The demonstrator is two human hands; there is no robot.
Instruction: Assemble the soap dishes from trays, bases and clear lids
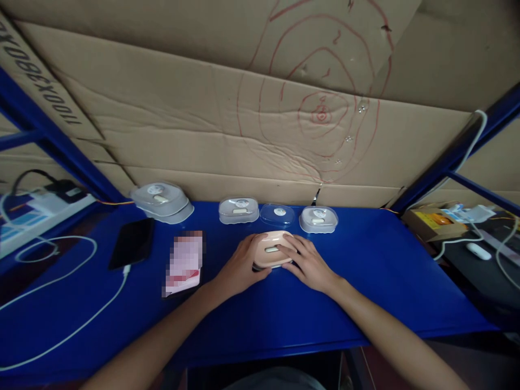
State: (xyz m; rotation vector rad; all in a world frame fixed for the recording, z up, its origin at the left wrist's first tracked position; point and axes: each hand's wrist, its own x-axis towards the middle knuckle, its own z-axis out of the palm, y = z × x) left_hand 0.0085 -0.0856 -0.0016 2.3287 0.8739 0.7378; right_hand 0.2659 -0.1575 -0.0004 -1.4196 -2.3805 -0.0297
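Observation:
A small pink oval case (273, 249) with a white slot on top lies on the blue table (365, 281), near the middle. My left hand (239, 268) cups its left side, fingers curled round the edge. My right hand (309, 262) rests on its right side, fingers laid over the top. Behind it stand three clear plastic cases in a row (239, 210) (278, 214) (319, 219), each with a white round part inside.
A stack of clear cases (162, 201) sits at the back left. A black phone (132, 242) on a white cable (60, 336) and a blurred pink card (184, 262) lie left of my hands. Cardboard (260, 108) walls the back. Boxes and cables (467, 227) fill the right side shelf.

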